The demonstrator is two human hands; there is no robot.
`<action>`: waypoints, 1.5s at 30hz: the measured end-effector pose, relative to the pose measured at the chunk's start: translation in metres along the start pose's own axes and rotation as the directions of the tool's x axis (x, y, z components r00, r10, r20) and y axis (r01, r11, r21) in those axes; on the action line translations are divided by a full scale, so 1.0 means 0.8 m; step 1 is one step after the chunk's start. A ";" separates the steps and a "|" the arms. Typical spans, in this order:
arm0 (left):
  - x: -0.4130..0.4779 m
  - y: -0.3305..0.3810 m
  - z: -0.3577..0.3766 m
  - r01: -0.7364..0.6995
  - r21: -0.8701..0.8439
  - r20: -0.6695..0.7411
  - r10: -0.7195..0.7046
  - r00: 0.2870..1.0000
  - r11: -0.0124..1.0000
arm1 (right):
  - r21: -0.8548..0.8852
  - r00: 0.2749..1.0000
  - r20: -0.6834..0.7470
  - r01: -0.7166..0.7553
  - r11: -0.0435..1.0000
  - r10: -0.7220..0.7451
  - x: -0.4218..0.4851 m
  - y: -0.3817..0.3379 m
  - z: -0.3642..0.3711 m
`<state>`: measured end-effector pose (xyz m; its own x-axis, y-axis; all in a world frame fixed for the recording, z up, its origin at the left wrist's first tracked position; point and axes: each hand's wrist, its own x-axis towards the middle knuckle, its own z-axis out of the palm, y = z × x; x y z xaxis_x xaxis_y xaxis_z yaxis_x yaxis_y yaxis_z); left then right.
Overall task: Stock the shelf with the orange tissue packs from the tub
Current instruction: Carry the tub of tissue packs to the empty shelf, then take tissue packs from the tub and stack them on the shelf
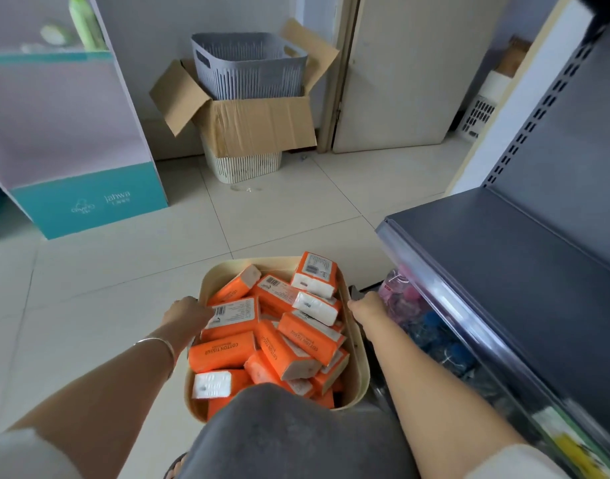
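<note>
A cream plastic tub (360, 368) stands on the tiled floor in front of me, filled with several orange tissue packs (224, 354) lying in a jumble. My left hand (184, 314) grips the tub's left rim, its fingers hidden over the edge. My right hand (367, 307) grips the tub's right rim near a dark handle. To the right stands a grey metal shelf (503, 257) with a bare board at about the height of the tub. My knee in grey cloth covers the tub's near end.
Below the grey board, a lower shelf level holds bottled drinks (431, 326). At the back a grey basket (248, 63) sits in an open cardboard box (258, 122) on a white basket. A teal and lilac display stand (89, 202) rises at the left.
</note>
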<state>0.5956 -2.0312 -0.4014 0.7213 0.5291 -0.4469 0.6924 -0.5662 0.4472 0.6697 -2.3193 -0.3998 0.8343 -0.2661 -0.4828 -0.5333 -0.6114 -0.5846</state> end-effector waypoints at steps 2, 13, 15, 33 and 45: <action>-0.020 0.014 -0.009 -0.068 0.076 -0.016 0.069 0.997 0.995 | -0.064 0.998 -0.009 0.054 0.996 -0.054 -0.015 -0.002 -0.006; -0.102 0.118 -0.019 -0.406 0.025 0.042 0.404 0.914 0.914 | -0.253 0.926 -0.001 0.365 0.896 -0.378 -0.079 -0.034 -0.049; -0.100 0.133 -0.005 -0.421 0.013 0.071 0.420 0.905 0.907 | -0.231 0.916 0.012 0.392 0.890 -0.400 -0.077 -0.035 -0.049; 0.050 0.218 0.114 0.011 -0.299 0.300 0.083 0.950 0.954 | -0.142 0.925 0.161 0.366 0.919 -0.344 0.061 -0.004 -0.035; -0.024 0.210 0.029 0.089 -0.647 0.388 0.227 0.893 0.757 | -0.077 0.879 0.043 0.477 0.876 -0.475 -0.045 -0.033 -0.068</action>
<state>0.6976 -2.1512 -0.3354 0.7948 0.0989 -0.5988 0.5994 0.0271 0.8000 0.6613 -2.3341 -0.3319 0.9806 0.0890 -0.1748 -0.0581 -0.7194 -0.6921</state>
